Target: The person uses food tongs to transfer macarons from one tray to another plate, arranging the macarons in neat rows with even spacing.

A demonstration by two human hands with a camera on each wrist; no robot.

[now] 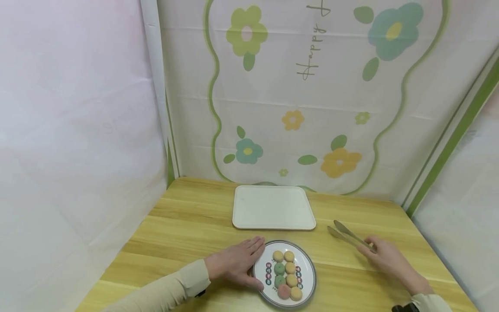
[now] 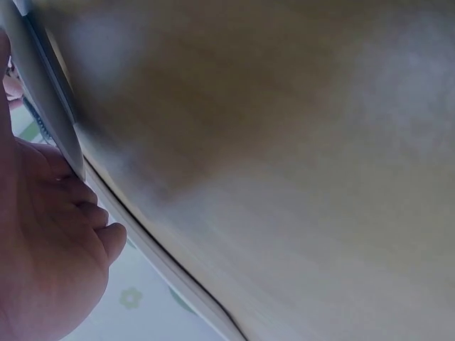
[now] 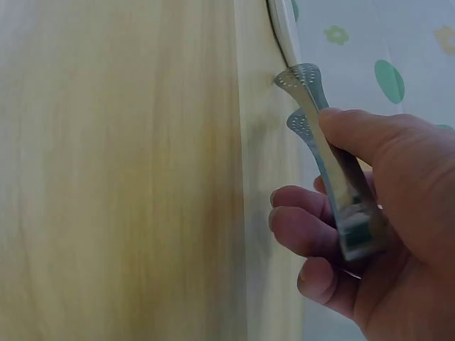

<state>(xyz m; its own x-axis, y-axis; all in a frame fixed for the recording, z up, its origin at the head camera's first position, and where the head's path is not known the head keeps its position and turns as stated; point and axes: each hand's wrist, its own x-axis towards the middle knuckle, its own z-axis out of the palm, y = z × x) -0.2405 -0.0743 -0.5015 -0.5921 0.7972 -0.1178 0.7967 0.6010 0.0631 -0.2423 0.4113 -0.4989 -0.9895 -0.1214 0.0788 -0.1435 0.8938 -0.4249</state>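
My left hand (image 1: 239,262) rests against the left rim of a round white plate (image 1: 308,277) with a grey edge, its fingers fairly straight. On the plate lie two rows of small round cookies (image 1: 291,268), yellow, green and one pink. At the right, my right hand (image 1: 390,260) holds metal tongs (image 1: 348,234) by the handle end, thumb on one arm and fingers on the other. The tips of the tongs point away toward the back left and stand apart with nothing between them. Perforated tips of the tongs (image 3: 302,78) show in the right wrist view.
A white rectangular tray (image 1: 273,208) lies behind the plate, near the back edge of the wooden table (image 1: 171,229). A flower-printed cloth (image 1: 273,86) hangs behind the table, with pale cloth walls at both sides.
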